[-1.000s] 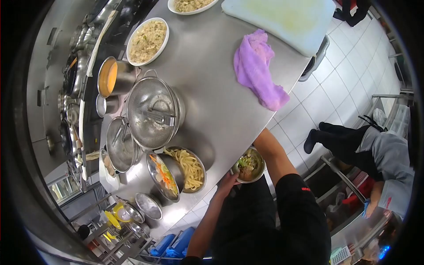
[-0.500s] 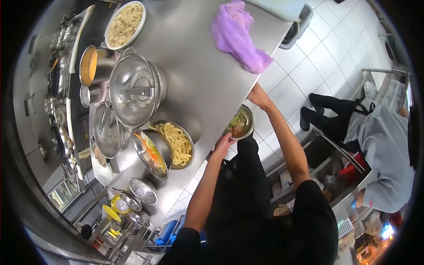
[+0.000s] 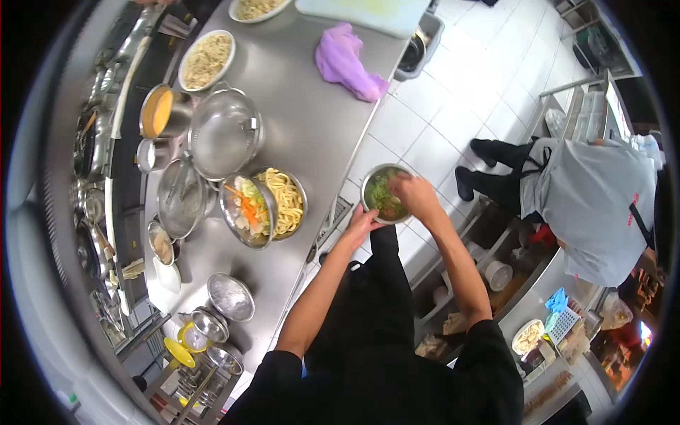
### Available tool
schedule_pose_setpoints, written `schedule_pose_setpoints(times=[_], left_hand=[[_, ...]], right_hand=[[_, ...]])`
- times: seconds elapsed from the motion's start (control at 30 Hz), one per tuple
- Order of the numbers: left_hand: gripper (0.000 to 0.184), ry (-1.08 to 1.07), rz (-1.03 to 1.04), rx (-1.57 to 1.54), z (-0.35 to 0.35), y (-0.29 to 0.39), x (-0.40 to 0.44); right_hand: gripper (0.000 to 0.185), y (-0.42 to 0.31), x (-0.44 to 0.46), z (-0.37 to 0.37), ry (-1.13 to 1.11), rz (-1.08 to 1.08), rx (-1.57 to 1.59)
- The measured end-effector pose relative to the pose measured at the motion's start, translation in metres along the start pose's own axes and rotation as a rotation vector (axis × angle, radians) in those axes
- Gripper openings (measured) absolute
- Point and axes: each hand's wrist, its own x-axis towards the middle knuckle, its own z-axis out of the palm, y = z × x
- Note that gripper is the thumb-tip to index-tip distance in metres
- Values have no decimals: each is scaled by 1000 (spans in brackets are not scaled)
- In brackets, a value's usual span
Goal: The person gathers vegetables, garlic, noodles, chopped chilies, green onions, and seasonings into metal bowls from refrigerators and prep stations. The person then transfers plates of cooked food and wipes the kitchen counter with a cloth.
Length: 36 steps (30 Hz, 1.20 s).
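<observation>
A metal bowl [image 3: 373, 175] with chopped greens and a brownish heap inside is off the counter, in front of my body. My left hand [image 3: 363, 224] grips its near left rim. Over the bowl's right side is my right hand [image 3: 414, 193], its fingers bunched above the greens; whatever they hold is too small to make out. On the counter, left of the bowl, thick noodles [image 3: 287, 202] fill a metal bowl, and a tilted bowl of sliced vegetables [image 3: 246, 205] leans on it.
Metal strainers [image 3: 223, 134], a pot with orange liquid [image 3: 159, 112] and a plate of food [image 3: 207, 61] stand on the steel counter [image 3: 312, 113]. A purple cloth [image 3: 347, 60] lies near its edge. At the right a person in grey [image 3: 591, 205] stands at another counter.
My right hand has come from the counter's edge to over the bowl. The view has shifted, and the person in grey now appears nearer the middle of the right side.
</observation>
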Motion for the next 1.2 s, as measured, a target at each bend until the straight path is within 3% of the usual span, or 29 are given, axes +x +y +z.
schedule_pose_setpoints(times=[0.07,0.2,0.27,0.37,0.47,0.57,0.63,0.7,0.77,0.8,0.9,0.97,1.0,1.07,1.2], left_hand=[[48,16,-7,43,7,6,-14],[52,-6,64,57,15,19,-49],[50,-7,72,99,12,25,-61],[48,74,159,196,-1,21,-86],[47,151,188,216,-2,24,-133],[50,219,155,223,-15,12,-177],[52,281,175,183,-25,-25,-209],[52,362,277,121,-36,-57,-234],[53,510,237,6,-27,-68,-267],[53,593,209,-65,-19,-76,-285],[49,711,257,-421,-10,-126,-318],[47,763,224,-582,-4,-142,-342],[46,766,342,-684,-12,-177,-340],[46,720,339,-754,-20,-209,-354],[43,849,452,-834,-5,-198,-391]], right_hand=[[17,-25,-10,-12,-89,-48,-180],[23,-73,-13,-42,-99,-22,-124],[26,-67,-17,-34,151,-398,-209],[30,-106,-4,-93,-105,-168,198],[39,-87,68,-110,8,-27,172],[65,-58,186,-109,354,-260,105],[67,-50,250,-88,401,-131,-23],[69,-33,317,-41,444,-165,-220],[66,-66,343,-38,340,-55,-163],[64,-85,345,-29,271,-7,-136],[61,-120,324,-5,93,-306,-142],[57,-123,276,9,242,-523,-25],[56,-122,255,15,275,-551,4],[53,-129,195,20,269,-519,49],[46,-136,85,46,248,-388,30]])
